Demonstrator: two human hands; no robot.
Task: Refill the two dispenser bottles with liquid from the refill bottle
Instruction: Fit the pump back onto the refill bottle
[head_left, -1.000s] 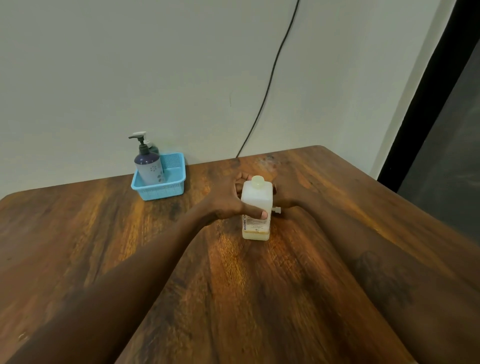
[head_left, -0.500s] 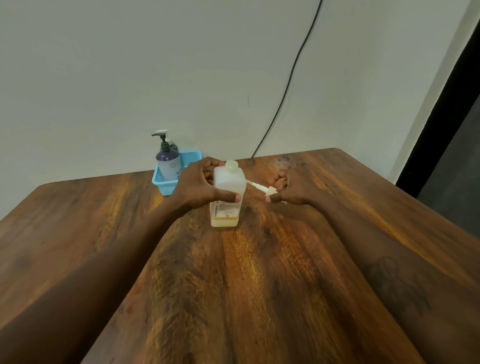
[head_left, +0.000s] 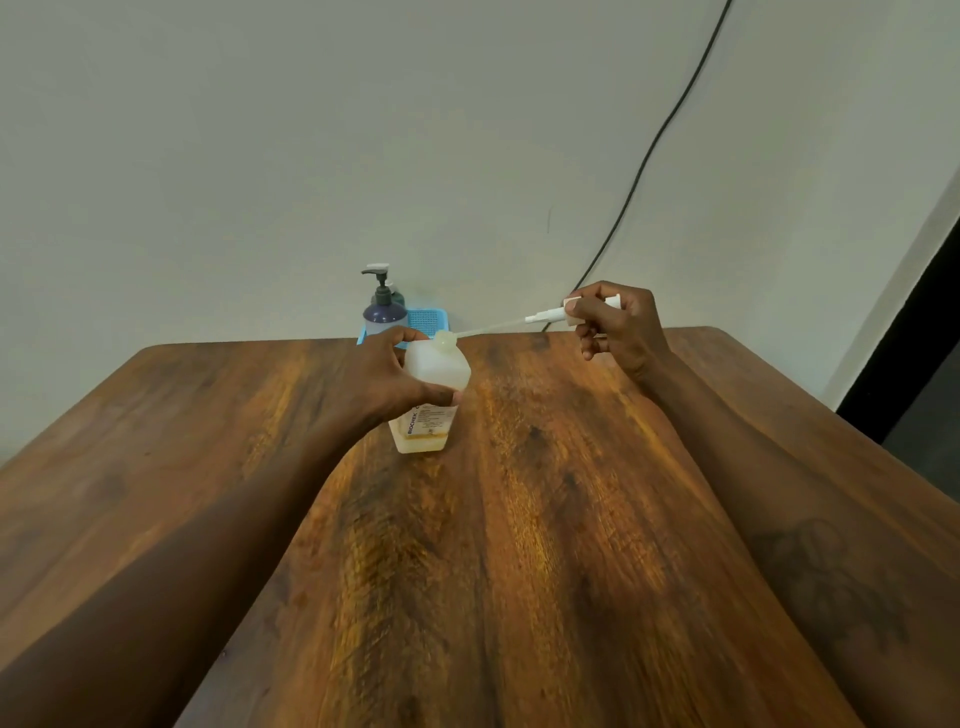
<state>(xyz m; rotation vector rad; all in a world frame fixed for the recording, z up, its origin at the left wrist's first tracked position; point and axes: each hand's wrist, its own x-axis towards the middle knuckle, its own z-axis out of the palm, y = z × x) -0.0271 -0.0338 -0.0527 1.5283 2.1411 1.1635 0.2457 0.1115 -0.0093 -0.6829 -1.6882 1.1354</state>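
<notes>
The left hand (head_left: 387, 379) grips the white bottle (head_left: 434, 395), tilted on the desk (head_left: 519, 519). The right hand (head_left: 618, 327) pinches the pump (head_left: 550, 314), its tube tip at the bottle's neck. The purple bottle (head_left: 383, 312) stands in the basket (head_left: 428, 319) behind.

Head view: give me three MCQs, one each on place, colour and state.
1. Where is the purple dispenser bottle?
A. In the blue basket
B. Lying on the tabletop
C. On a shelf

2. What colour is the cable on the wall?
A. White
B. Black
C. Red

3. What state is the white bottle's pump head in?
A. Screwed on
B. Off the neck, held in the air
C. Lying flat on the wood

Answers:
1 A: the bottle stands upright within the basket.
2 B: the cable shows as a black line on the pale wall.
3 B: the right hand holds the pump head, with the tube tip at the open neck, while the left hand grips the tilted white bottle.
</notes>
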